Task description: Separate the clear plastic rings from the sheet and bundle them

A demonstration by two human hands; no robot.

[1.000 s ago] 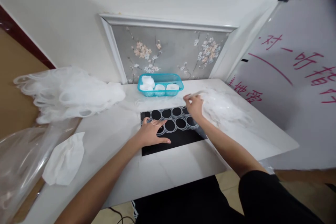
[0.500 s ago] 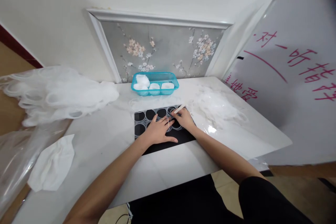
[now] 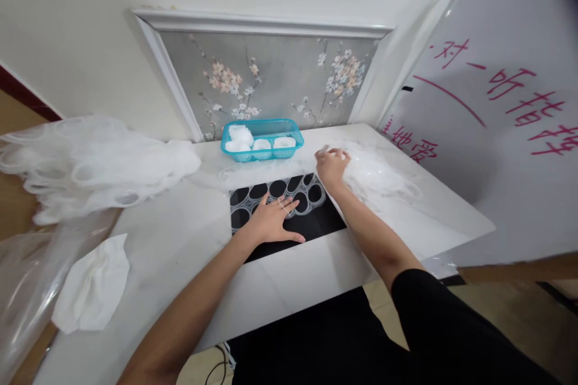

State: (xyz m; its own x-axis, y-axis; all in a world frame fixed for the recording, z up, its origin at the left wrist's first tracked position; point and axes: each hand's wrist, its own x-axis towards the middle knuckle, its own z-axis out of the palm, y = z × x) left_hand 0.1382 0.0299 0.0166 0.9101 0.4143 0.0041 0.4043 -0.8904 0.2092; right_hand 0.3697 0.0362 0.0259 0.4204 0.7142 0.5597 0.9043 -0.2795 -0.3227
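My left hand (image 3: 274, 221) lies with fingers spread on a black sheet (image 3: 320, 222). A clear film (image 3: 241, 218) with rows of round outlines covers the sheet's upper part. A thin pale loop shows across the left fingers. Off the sheet's upper right corner, my right hand (image 3: 332, 166) is raised with fingers curled together. Something pale shows at its fingertips, too blurred to name. Right of that hand lies a heap of crumpled clear film scraps (image 3: 383, 177).
A blue basket (image 3: 259, 126) with white round pads (image 3: 284, 143) stands at the back. On the left are a pile of white film with ring-shaped cutouts (image 3: 99, 162), a white tissue (image 3: 93, 286) and clear plastic (image 3: 27, 295). A whiteboard (image 3: 487, 192) rises at the right.
My right hand has left the film and moved up and right to the scraps. The white stick it held no longer shows clearly. My left hand stays on the sheet.
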